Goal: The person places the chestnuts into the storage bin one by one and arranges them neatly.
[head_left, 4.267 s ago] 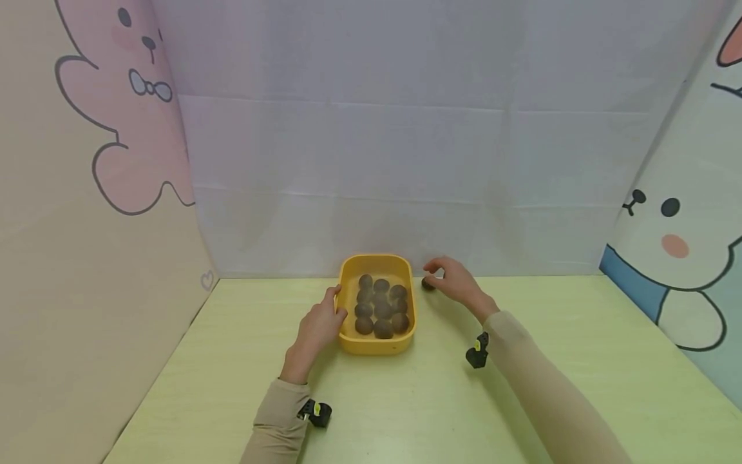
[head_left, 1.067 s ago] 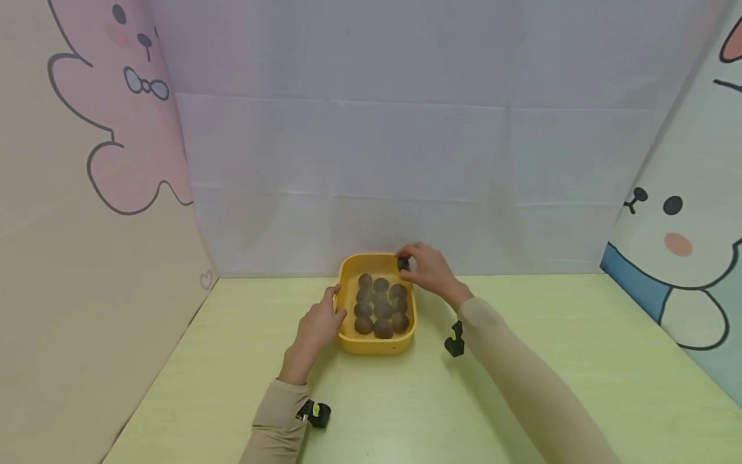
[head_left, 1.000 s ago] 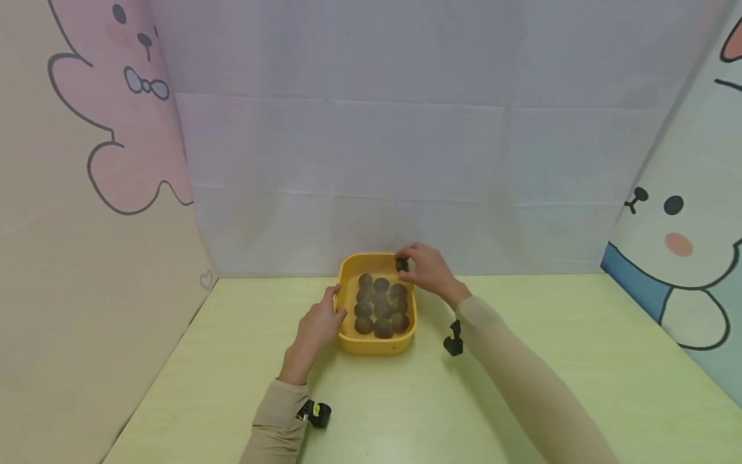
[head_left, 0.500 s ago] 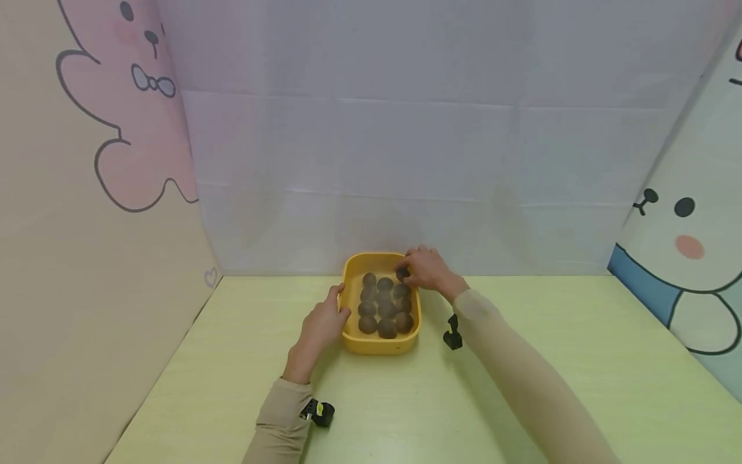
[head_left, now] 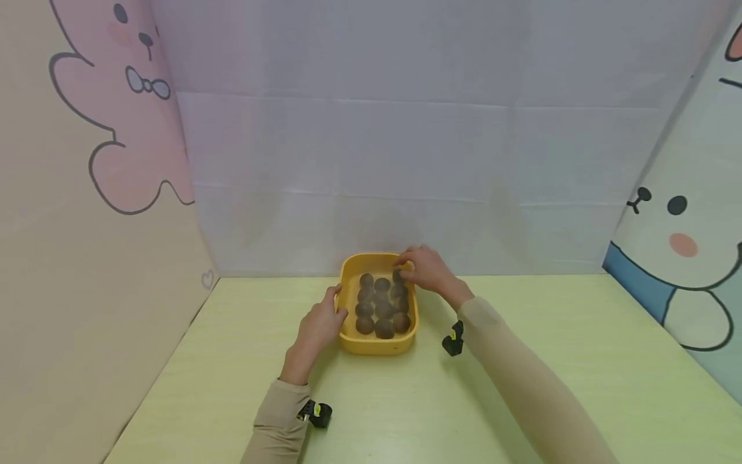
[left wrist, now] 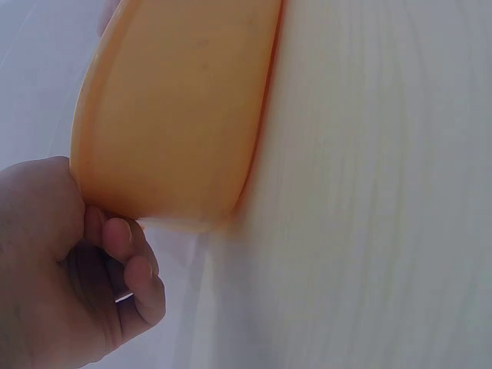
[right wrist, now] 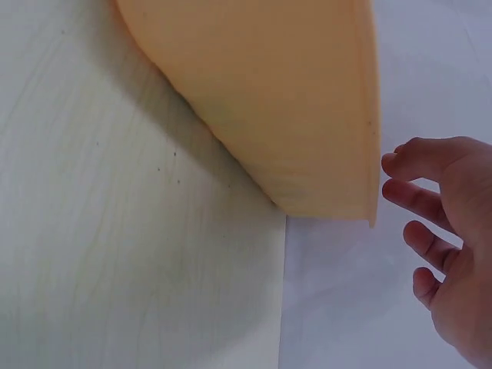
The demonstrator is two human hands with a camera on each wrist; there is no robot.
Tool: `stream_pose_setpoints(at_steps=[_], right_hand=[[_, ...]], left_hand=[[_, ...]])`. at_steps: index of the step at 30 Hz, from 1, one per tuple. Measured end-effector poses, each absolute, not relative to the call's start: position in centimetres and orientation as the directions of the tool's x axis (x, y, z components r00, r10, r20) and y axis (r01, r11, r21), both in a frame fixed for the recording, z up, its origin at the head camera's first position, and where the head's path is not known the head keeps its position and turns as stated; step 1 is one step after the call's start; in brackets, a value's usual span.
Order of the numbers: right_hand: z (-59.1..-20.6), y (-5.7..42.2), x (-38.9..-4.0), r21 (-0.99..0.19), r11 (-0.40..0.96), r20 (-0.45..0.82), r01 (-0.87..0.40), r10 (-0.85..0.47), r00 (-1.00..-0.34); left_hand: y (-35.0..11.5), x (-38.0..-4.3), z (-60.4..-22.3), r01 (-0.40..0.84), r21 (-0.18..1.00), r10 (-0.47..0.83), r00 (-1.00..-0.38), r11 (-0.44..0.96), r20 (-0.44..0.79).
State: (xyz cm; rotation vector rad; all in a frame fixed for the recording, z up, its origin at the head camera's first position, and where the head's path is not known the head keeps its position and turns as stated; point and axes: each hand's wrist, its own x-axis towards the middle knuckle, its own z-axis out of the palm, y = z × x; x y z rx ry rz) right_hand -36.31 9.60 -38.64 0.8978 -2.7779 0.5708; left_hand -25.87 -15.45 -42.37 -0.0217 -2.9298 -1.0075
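Round dark brown balls (head_left: pixel 384 328), several of them, lie in rows inside a yellow bin (head_left: pixel 378 347). My left hand (head_left: pixel 321 322) grips the bin's left rim; in the left wrist view the left hand (left wrist: pixel 46 261) has its thumb and curled fingers at the rim. At the far right corner, my right hand (head_left: pixel 430 267) is over the rim with index and thumb parted, just above a ball (head_left: pixel 398 276). The right wrist view has the right hand (right wrist: pixel 453 223) with loosely bent, spread fingers and nothing visible between them, the bin's wall (right wrist: pixel 292 115) hiding its inside.
The bin stands on a pale wooden table (head_left: pixel 400 412), its far end close to a white sheet (head_left: pixel 348 142) hanging behind. Printed side panels flank the table, a pink bear (head_left: pixel 139 167) on the left and a white animal (head_left: pixel 666 238) on the right.
My right hand has brought a ball from the table, right of the bin, over the rim and down into the far right corner, where its fingers have loosened. The left hand stays on the rim.
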Motion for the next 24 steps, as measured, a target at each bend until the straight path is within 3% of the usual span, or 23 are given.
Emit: stream_pose_setpoints(at_steps=[5, 11, 24], right_hand=[[-38.5, 10.5, -35.2, -0.448, 0.67, 0.321, -0.592, -0.497, -0.806], [-38.9, 11.9, -33.7, -0.536, 0.639, 0.344, -0.551, -0.43, -0.834], [-39.5, 15.2, -30.3, -0.592, 0.666, 0.326, -0.454, -0.318, -0.89]], left_hand=[[-15.6, -26.1, -42.5, 0.027, 0.607, 0.0, -0.999, 0.794, 0.044], [-15.8, -26.5, -42.6, 0.036, 0.597, 0.005, -0.999, 0.802, 0.053], [-16.2, -26.6, -42.4, 0.019, 0.59, -0.006, -0.999, 0.807, 0.041]])
